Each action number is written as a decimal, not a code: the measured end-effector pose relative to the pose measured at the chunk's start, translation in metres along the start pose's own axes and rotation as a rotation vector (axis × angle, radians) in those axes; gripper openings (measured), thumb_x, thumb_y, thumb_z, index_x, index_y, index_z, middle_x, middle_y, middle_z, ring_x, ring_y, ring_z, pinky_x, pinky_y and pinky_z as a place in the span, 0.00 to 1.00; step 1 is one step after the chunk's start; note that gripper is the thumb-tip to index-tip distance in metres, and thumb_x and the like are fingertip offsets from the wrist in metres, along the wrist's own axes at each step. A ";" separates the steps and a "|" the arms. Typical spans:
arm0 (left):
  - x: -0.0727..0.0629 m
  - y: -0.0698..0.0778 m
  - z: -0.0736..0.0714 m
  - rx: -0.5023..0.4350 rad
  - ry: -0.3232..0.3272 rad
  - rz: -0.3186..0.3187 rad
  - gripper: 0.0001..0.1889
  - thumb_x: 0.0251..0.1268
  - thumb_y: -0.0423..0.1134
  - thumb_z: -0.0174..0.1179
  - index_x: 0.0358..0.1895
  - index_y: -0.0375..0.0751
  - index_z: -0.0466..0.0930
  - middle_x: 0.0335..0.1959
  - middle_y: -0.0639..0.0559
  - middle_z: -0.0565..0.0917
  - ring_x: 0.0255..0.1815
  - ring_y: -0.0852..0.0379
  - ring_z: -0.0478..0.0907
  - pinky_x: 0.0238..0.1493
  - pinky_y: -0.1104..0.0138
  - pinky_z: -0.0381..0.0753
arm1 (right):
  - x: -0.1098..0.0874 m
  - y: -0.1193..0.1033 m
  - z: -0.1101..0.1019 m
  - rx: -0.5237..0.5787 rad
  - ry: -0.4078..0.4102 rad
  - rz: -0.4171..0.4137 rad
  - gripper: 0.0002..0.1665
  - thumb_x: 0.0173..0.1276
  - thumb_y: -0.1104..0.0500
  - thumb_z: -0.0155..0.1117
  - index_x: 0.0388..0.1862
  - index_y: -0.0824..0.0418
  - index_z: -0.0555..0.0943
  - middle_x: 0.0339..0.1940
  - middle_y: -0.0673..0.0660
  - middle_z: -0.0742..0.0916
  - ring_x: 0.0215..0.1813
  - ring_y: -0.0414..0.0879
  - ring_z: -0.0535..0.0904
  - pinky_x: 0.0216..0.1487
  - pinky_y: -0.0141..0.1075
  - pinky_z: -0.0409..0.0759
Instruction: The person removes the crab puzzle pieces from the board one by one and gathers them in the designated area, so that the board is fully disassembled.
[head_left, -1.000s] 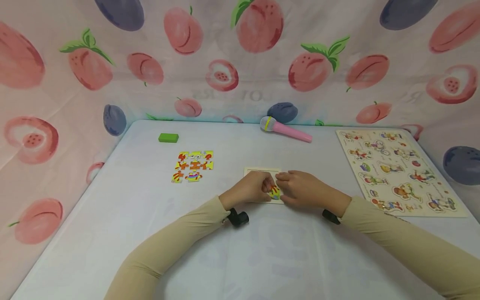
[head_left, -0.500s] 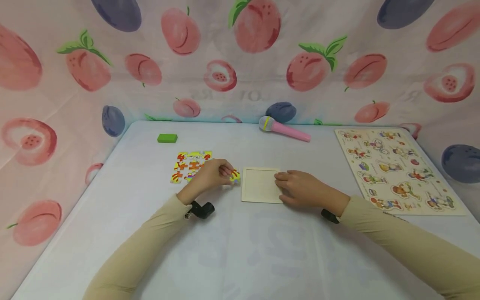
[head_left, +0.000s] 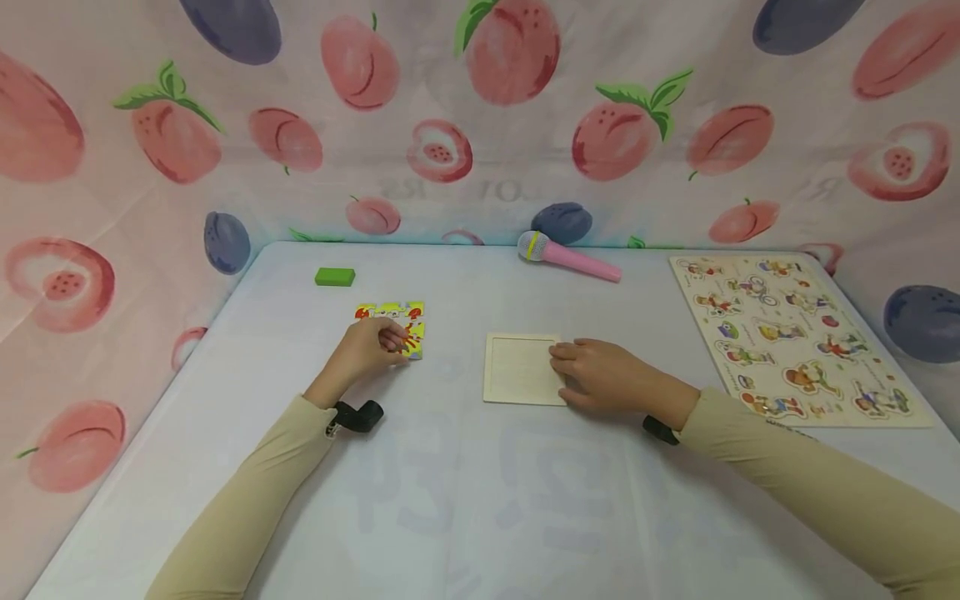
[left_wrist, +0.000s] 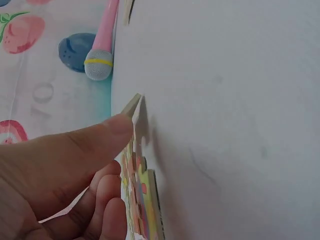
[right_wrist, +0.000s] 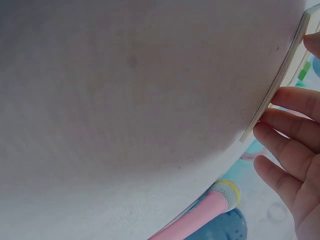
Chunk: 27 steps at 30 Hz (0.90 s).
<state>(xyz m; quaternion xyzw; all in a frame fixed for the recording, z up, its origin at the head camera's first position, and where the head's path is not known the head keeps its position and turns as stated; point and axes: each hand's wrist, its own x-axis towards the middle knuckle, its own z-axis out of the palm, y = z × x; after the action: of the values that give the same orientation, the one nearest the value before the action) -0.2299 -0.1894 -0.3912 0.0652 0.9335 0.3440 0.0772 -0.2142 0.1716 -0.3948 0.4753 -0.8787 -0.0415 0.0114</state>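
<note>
My left hand (head_left: 360, 350) pinches a yellow-and-red jigsaw piece (left_wrist: 131, 106) between thumb and fingers. It is at the lower right corner of the laid-out jigsaw pieces (head_left: 390, 309); in the left wrist view the held piece is tilted up from the cloth. The hand covers much of the lower left of that group in the head view. To its right lies a square wooden puzzle tray (head_left: 522, 371), with nothing inside its raised border. My right hand (head_left: 603, 375) rests on the tray's right edge, its fingers loosely extended, as the right wrist view also shows.
A green block (head_left: 334, 277) lies at the back left. The pink toy microphone (head_left: 573, 258) is near the back edge, beyond the tray. On the right lies a large picture board (head_left: 795, 342) with printed figures. Fruit-patterned cloth (head_left: 360, 167) hangs behind the table.
From above the tray, my left hand has moved left with the jigsaw piece to the group of pieces, uncovering the bare tray. The right hand stays on the tray's edge.
</note>
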 end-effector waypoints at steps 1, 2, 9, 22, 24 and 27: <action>0.000 -0.001 0.000 0.002 0.002 0.001 0.17 0.45 0.30 0.72 0.41 0.33 0.80 0.35 0.44 0.82 0.35 0.54 0.76 0.40 0.67 0.75 | 0.000 0.000 0.000 -0.002 0.005 -0.003 0.26 0.64 0.50 0.60 0.52 0.69 0.79 0.56 0.64 0.82 0.61 0.53 0.76 0.61 0.49 0.73; -0.001 -0.001 0.000 0.005 0.005 0.004 0.17 0.44 0.30 0.72 0.42 0.33 0.81 0.35 0.44 0.82 0.35 0.54 0.76 0.40 0.67 0.75 | 0.000 0.000 0.001 -0.003 0.011 -0.006 0.25 0.63 0.51 0.61 0.52 0.69 0.79 0.56 0.64 0.82 0.61 0.53 0.77 0.61 0.49 0.73; 0.000 -0.005 0.002 0.022 -0.010 0.030 0.15 0.43 0.28 0.72 0.39 0.33 0.82 0.34 0.44 0.82 0.36 0.53 0.76 0.40 0.67 0.75 | 0.001 0.001 0.001 0.011 0.013 -0.009 0.26 0.64 0.50 0.60 0.52 0.69 0.79 0.56 0.64 0.82 0.61 0.53 0.76 0.61 0.49 0.72; -0.004 0.012 -0.005 0.117 0.039 0.116 0.14 0.56 0.35 0.66 0.45 0.32 0.81 0.40 0.40 0.81 0.41 0.47 0.78 0.45 0.60 0.77 | 0.002 0.000 0.002 0.033 -0.005 0.012 0.26 0.64 0.51 0.60 0.53 0.69 0.79 0.58 0.64 0.81 0.62 0.53 0.75 0.62 0.50 0.72; -0.005 0.026 -0.005 0.181 0.112 0.197 0.18 0.58 0.36 0.64 0.50 0.31 0.78 0.45 0.38 0.79 0.46 0.44 0.77 0.47 0.57 0.77 | 0.002 0.000 0.000 0.047 -0.005 0.017 0.25 0.65 0.51 0.60 0.53 0.68 0.79 0.58 0.63 0.81 0.62 0.53 0.75 0.61 0.50 0.72; -0.006 0.052 -0.001 0.325 0.272 0.371 0.23 0.57 0.36 0.65 0.56 0.32 0.75 0.52 0.37 0.75 0.51 0.42 0.74 0.50 0.55 0.75 | 0.005 0.002 -0.007 0.077 0.013 0.048 0.24 0.66 0.52 0.58 0.54 0.68 0.78 0.58 0.64 0.81 0.62 0.54 0.75 0.61 0.51 0.72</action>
<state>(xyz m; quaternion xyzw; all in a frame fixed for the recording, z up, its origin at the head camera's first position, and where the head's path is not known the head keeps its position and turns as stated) -0.2204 -0.1519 -0.3553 0.2000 0.9503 0.2036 -0.1246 -0.2182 0.1684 -0.3878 0.4545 -0.8907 -0.0043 -0.0001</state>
